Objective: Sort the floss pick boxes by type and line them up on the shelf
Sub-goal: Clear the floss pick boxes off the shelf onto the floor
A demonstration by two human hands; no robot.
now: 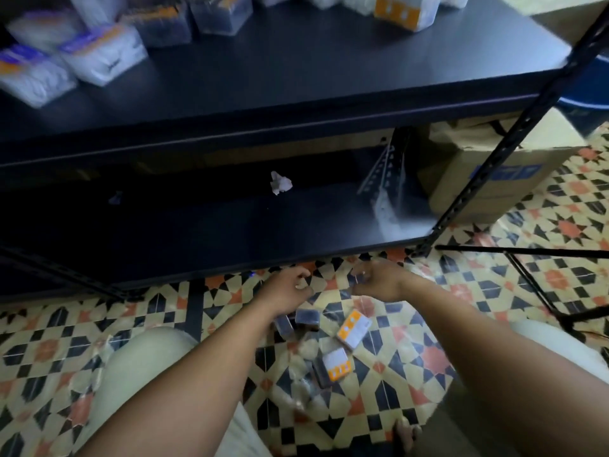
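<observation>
Several floss pick boxes lie in a loose heap on the tiled floor between my knees. Among them are an orange-and-white labelled box (354, 328), a second one (336, 363) and two dark boxes (307, 316). My left hand (290, 286) hovers above the heap with loosely curled fingers and nothing in it. My right hand (379, 281) pinches what looks like a small clear floss pick box (360, 278), blurred by motion. On the upper shelf (329, 70) stand more boxes: white-pick ones (102, 56) at the left, dark ones (220, 14) and an orange-labelled one (402, 9) at the back.
The lower shelf (230, 232) holds a crumpled white paper (280, 183). A cardboard carton (494, 173) stands behind the rack's right post (487, 166). Black tripod legs (527, 255) cross the floor at right. Clear plastic wrap lies on the tiles around the heap.
</observation>
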